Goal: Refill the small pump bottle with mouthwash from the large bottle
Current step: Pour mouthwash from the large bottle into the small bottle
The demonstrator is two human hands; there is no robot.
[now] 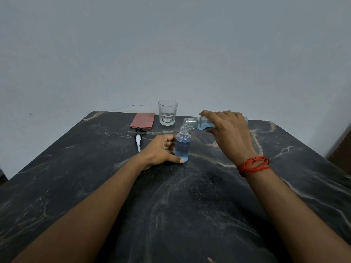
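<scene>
The small clear bottle (182, 147) stands upright on the dark marble table (190, 196), open at the top and mostly full of blue liquid. My left hand (161, 151) grips it from the left, thumb at its base. My right hand (228, 130) holds the large clear bottle (201, 123) tipped on its side, with its open mouth right over the small bottle's neck. A little blue mouthwash lies in the large bottle's lower side. The pump head (138, 141), with its white tube, lies on the table left of my left hand.
An empty drinking glass (167, 112) stands at the table's back edge. A folded pink cloth (142, 120) lies to its left, with a small black cap (141, 129) just in front. A grey wall rises behind the table.
</scene>
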